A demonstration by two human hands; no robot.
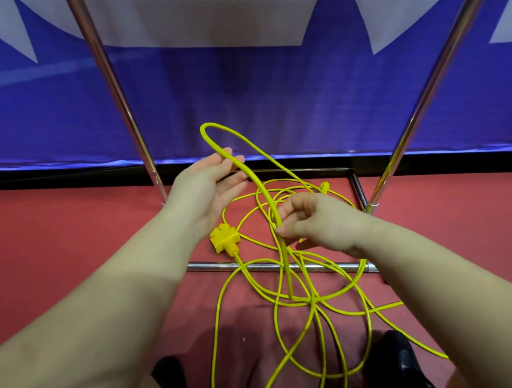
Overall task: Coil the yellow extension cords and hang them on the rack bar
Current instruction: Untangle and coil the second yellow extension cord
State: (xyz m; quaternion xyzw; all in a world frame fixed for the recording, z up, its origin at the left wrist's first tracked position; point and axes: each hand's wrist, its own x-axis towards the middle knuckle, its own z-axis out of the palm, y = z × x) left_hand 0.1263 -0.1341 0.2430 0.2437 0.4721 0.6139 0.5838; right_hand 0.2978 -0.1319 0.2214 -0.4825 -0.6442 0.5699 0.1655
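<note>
While L hand [208,187] lies open under cord [238,161] loop, R hand [312,219] pinches it.

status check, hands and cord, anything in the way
Left hand open, raised loop of thin yellow extension cord across its fingertips. Right hand pinching same cord. Rest tangled on red floor over chrome rack base bar. Nothing hung.

A bright yellow cord [285,285] with its matching yellow socket block [224,237] sprawls over a dull red floor [63,239], chrome rack poles [117,91] gleam silver, and behind hangs a deep blue banner [237,85] with pale grey-white shapes.
</note>
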